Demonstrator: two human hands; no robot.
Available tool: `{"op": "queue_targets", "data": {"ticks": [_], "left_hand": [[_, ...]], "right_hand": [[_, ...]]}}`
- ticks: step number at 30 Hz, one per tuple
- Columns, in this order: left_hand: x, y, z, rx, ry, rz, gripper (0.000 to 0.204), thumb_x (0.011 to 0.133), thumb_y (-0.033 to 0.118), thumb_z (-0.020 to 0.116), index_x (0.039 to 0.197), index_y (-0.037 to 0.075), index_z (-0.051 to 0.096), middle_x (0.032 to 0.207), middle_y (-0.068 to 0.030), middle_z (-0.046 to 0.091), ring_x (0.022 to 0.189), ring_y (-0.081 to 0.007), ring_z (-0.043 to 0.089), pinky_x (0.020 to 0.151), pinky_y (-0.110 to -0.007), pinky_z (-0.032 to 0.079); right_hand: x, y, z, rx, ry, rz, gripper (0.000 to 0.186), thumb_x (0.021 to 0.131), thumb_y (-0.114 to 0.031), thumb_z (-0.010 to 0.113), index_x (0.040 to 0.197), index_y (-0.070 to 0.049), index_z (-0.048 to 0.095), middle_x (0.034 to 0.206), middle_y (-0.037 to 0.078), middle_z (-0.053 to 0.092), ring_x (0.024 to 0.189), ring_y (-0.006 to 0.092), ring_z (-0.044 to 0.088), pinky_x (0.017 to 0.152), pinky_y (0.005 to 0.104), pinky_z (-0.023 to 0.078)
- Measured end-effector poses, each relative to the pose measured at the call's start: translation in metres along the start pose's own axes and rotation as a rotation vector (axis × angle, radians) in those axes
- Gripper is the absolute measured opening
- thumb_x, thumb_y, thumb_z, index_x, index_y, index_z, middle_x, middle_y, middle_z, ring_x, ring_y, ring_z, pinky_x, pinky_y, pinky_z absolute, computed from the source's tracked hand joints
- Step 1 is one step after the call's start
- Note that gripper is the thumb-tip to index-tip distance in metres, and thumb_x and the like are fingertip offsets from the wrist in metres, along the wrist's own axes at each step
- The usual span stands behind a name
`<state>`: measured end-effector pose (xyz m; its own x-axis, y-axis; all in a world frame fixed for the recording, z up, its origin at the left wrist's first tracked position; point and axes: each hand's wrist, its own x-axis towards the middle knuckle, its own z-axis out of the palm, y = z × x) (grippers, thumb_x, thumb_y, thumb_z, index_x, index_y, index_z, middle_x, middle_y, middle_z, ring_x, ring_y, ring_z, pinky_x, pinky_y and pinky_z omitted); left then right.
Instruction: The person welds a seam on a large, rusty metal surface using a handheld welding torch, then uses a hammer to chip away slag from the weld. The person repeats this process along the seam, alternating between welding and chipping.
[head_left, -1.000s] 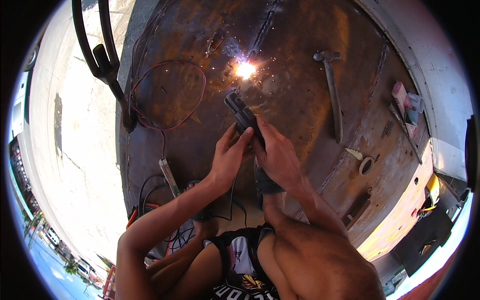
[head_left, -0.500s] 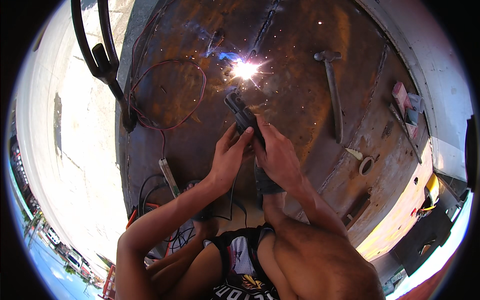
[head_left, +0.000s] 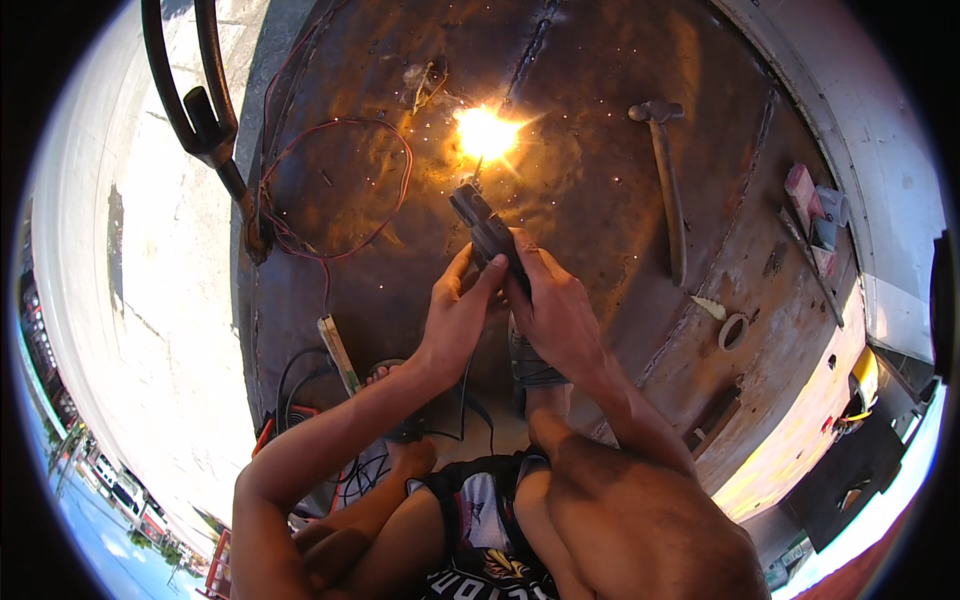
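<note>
Basically both hands clamped the dark electrode holder (head_left: pixel 487 232) for steadiness: left hand (head_left: pixel 458 318) wrapped its near side, right hand (head_left: pixel 553 312) pinching from the other; holder stuck out past the fingertips, tip at the bright arc (head_left: pixel 484 132) on the rusty steel plate (head_left: pixel 600 220), hammer (head_left: pixel 665 180) well apart at right

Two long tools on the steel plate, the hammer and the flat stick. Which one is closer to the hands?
The flat stick, lying just left of the left hand. The hammer lies farther off, right of the right hand.
</note>
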<state>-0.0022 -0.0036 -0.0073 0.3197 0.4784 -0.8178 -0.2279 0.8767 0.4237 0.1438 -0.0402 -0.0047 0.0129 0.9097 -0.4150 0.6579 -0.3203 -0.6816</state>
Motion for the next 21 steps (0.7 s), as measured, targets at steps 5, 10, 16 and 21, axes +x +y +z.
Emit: {"op": "queue_targets", "data": {"ticks": [5, 10, 16, 21], "left_hand": [[-0.014, -0.003, 0.003, 0.103, 0.052, 0.142, 0.054, 0.104, 0.023, 0.063, 0.148, 0.000, 0.041, 0.130, -0.0110, 0.062, 0.118, -0.0162, 0.060, 0.098, -0.031, 0.048], [-0.021, -0.007, 0.001, 0.103, 0.042, 0.150, 0.047, 0.106, 0.024, 0.058, 0.148, 0.009, 0.043, 0.132, -0.0040, 0.059, 0.122, -0.0132, 0.055, 0.101, -0.030, 0.046], [-0.022, -0.011, -0.003, 0.117, 0.073, 0.133, 0.045, 0.106, 0.026, 0.058, 0.146, 0.009, 0.046, 0.128, -0.0031, 0.060, 0.119, -0.0121, 0.056, 0.099, -0.029, 0.047], [-0.017, -0.011, -0.003, 0.166, 0.068, 0.117, 0.040, 0.106, 0.029, 0.057, 0.141, 0.009, 0.053, 0.122, -0.0017, 0.062, 0.111, -0.0103, 0.059, 0.094, -0.029, 0.049]], "right_hand": [[-0.008, 0.002, 0.004, 0.011, 0.084, -0.146, 0.060, 0.096, -0.019, 0.064, 0.148, -0.004, 0.038, 0.117, 0.022, 0.063, 0.086, 0.0448, 0.069, 0.069, 0.0512, 0.058], [-0.011, 0.001, 0.007, 0.012, 0.100, -0.196, 0.063, 0.093, -0.016, 0.067, 0.148, -0.004, 0.039, 0.114, 0.020, 0.063, 0.084, 0.0432, 0.069, 0.067, 0.0497, 0.058], [-0.012, -0.001, 0.008, -0.008, 0.064, -0.185, 0.064, 0.092, -0.016, 0.068, 0.148, -0.003, 0.039, 0.111, 0.020, 0.063, 0.082, 0.0419, 0.070, 0.066, 0.0485, 0.058], [-0.013, -0.006, 0.004, 0.014, 0.021, -0.085, 0.058, 0.094, -0.013, 0.066, 0.147, -0.004, 0.043, 0.119, 0.024, 0.064, 0.100, 0.0462, 0.066, 0.078, 0.0507, 0.056]]}}
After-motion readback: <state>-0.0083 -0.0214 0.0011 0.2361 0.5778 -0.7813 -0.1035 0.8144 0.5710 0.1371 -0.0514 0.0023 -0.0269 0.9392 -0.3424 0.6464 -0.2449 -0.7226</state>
